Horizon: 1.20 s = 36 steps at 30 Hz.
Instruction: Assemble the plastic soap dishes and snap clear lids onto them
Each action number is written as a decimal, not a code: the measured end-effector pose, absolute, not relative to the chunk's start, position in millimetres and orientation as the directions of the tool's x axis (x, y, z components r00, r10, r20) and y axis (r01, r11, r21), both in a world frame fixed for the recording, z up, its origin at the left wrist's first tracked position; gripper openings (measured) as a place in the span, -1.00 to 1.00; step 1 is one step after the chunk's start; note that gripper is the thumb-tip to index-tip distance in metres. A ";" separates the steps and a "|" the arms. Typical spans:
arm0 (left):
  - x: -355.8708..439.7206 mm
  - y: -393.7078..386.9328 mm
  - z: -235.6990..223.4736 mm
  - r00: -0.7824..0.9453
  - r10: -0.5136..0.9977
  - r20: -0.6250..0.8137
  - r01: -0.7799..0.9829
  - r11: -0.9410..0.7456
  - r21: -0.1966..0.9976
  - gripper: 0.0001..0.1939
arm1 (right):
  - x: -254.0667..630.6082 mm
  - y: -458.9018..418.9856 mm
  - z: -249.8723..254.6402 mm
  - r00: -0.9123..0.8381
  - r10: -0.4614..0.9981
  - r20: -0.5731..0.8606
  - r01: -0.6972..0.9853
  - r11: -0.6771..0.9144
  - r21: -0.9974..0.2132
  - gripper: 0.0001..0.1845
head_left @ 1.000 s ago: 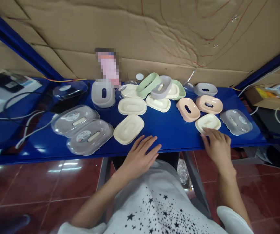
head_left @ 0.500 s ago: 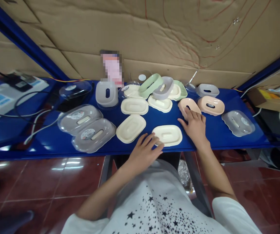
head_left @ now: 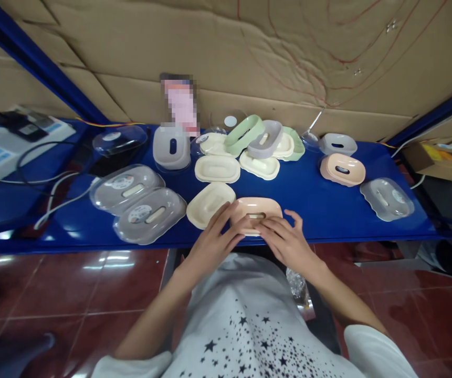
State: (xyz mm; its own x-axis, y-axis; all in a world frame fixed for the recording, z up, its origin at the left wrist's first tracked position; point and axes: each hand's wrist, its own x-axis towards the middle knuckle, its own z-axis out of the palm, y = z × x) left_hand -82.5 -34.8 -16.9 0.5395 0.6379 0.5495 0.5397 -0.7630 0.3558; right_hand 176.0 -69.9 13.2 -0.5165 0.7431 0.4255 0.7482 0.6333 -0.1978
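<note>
At the front edge of the table, a peach oval soap dish with a slot in its floor rests where a cream base sits, hiding nearly all of it. My left hand grips its left end, fingers over the rim. On the right front side, my right hand holds it too, fingertips near the slot and one finger raised. Left of them lies a cream oval base, close to my left fingers. Behind it are another cream base and a wavy-edged cream one.
Grey dishes under clear covers lie at left, another covered grey dish at right. A second peach dish and a grey dish stand back right. Green and grey dishes pile at the back. Cables cross the left side.
My right hand has brought the peach dish from the back right to the front, over the cream base. My left hand has moved from that base onto the dish's left end.
</note>
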 end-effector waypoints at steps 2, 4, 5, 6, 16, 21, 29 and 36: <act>-84.1 -34.9 -17.0 0.566 0.633 0.528 0.515 -0.771 0.374 -0.44 | 173.6 -67.9 9.5 -0.539 0.741 0.401 0.742 0.643 -0.189 -0.50; -85.6 -35.1 -18.3 0.582 0.628 0.516 0.501 -0.777 0.381 -0.48 | 173.2 -69.1 4.1 -0.571 0.723 0.389 0.726 0.666 -0.174 -0.47; -86.1 -35.2 -19.2 0.589 0.623 0.515 0.502 -0.781 0.371 -0.50 | 173.5 -70.8 1.4 -0.583 0.711 0.393 0.716 0.678 -0.165 -0.44; -86.4 -35.2 -20.1 0.598 0.616 0.512 0.507 -0.786 0.354 -0.52 | 174.2 -72.6 -0.8 -0.590 0.700 0.402 0.709 0.687 -0.158 -0.41; -84.3 -35.8 -17.6 0.603 0.614 0.510 0.558 -0.781 0.281 -0.65 | 261.3 54.5 40.6 -0.243 0.869 0.431 0.964 0.264 0.011 -0.43; -84.3 -36.1 -16.7 0.610 0.592 0.527 0.568 -0.790 0.231 -0.66 | 289.0 143.0 42.6 -0.020 0.963 0.268 0.979 -0.035 0.199 -0.37; -82.4 -36.2 -19.5 0.588 0.593 0.550 0.572 -0.786 0.237 -0.65 | 303.0 143.0 43.7 -0.049 0.933 0.357 0.982 -0.020 0.187 -0.49; -82.0 -36.3 -19.5 0.570 0.605 0.557 0.577 -0.777 0.253 -0.65 | 315.3 160.1 45.1 0.035 0.976 0.215 0.980 -0.076 0.184 -0.43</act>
